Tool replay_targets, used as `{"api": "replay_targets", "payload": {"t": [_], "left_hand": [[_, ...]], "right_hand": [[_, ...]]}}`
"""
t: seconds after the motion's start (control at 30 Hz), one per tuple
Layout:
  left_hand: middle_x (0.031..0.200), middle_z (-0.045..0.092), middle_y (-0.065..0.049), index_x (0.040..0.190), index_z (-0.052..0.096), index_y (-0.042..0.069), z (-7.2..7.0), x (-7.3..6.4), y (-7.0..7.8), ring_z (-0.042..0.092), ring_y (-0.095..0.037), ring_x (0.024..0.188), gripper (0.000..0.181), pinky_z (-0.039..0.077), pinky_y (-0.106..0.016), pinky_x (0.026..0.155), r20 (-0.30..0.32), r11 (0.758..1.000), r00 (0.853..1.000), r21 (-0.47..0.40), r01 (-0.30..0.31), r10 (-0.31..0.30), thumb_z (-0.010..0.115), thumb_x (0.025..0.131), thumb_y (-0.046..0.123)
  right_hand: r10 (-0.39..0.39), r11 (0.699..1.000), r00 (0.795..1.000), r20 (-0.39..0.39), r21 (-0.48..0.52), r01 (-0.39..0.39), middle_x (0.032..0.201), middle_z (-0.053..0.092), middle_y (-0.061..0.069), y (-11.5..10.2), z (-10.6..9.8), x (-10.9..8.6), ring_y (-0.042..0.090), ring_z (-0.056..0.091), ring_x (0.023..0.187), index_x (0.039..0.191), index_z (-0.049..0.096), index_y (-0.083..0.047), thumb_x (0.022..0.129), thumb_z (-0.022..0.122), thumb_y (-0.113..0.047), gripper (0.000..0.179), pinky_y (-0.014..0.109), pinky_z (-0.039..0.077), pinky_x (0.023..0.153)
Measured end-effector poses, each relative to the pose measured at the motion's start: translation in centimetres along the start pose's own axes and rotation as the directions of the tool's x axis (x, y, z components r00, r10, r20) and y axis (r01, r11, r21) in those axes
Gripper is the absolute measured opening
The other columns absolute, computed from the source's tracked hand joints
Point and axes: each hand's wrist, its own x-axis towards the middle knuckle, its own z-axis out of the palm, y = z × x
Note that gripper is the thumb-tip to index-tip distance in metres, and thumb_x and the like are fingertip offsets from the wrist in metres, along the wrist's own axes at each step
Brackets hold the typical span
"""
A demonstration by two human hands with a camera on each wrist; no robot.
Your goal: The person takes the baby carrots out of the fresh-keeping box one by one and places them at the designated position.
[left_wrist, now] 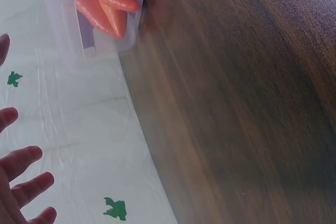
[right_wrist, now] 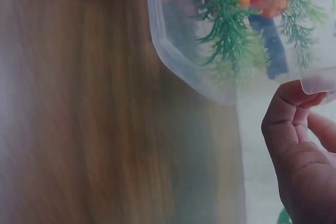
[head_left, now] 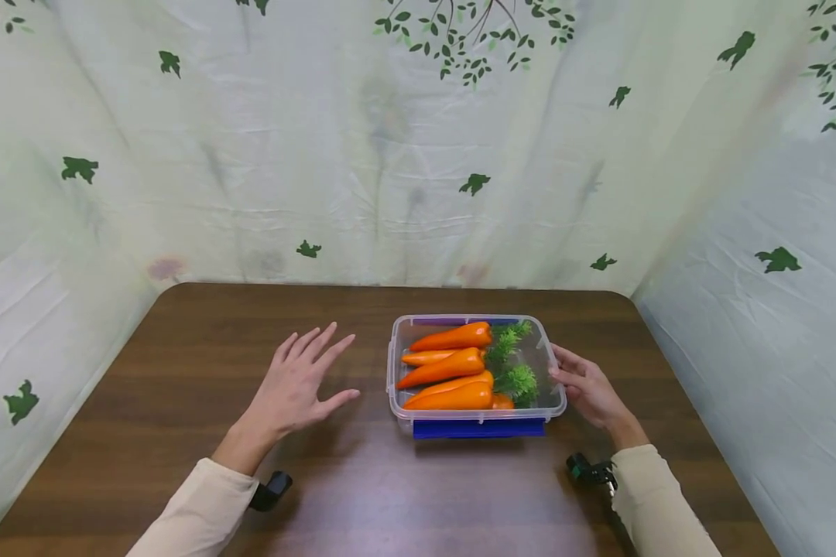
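Note:
A clear plastic food container (head_left: 557,402) with blue side latches holds several orange carrots (head_left: 453,367) with green feathery tops (head_left: 518,383). Its long front side carries a blue latch (head_left: 479,428). My right hand (head_left: 588,391) pinches the container's right side; in the right wrist view its thumb and fingers (right_wrist: 286,103) are bent at a clear flap. To the left of the container, apart from it, my left hand (head_left: 299,383) hovers with fingers spread and holds nothing. Whether a clear lid covers the container, I cannot tell.
Everything is over a brown wooden table (head_left: 202,363) with rounded far corners. White cloth (head_left: 265,155) printed with green leaves hangs behind and on both sides. Each wrist wears a small black camera, such as the left wrist camera (head_left: 272,491).

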Motion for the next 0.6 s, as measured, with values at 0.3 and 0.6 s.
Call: {"api": "replay_targets", "payload": {"t": [0.3,0.6], "left_hand": [[0.147,0.042,-0.016,0.141,0.049,0.017,-0.5,-0.2,0.0,0.042,-0.039,0.129,0.074,0.026,-0.058,0.106,0.041,0.999,0.999,-0.026,0.02,-0.019,0.063,0.081,0.058],[0.143,0.046,-0.016,0.139,0.051,0.015,-1.6,0.3,-0.2,0.043,-0.04,0.127,0.07,0.027,-0.059,0.105,0.11,0.995,0.993,-0.087,0.051,-0.041,0.067,0.082,0.052]], "right_hand": [[-0.038,0.994,0.999,-0.003,0.106,0.038,0.121,0.056,0.009,0.6,2.6,0.2,0.014,0.059,0.103,0.147,0.019,0.012,0.097,0.05,0.0,0.06,0.028,0.052,0.087],[-0.031,0.992,0.999,-0.015,0.124,0.033,0.12,0.054,0.014,0.8,4.3,0.6,0.016,0.06,0.102,0.148,0.022,0.01,0.097,0.053,-0.002,0.06,0.03,0.053,0.086]]}}
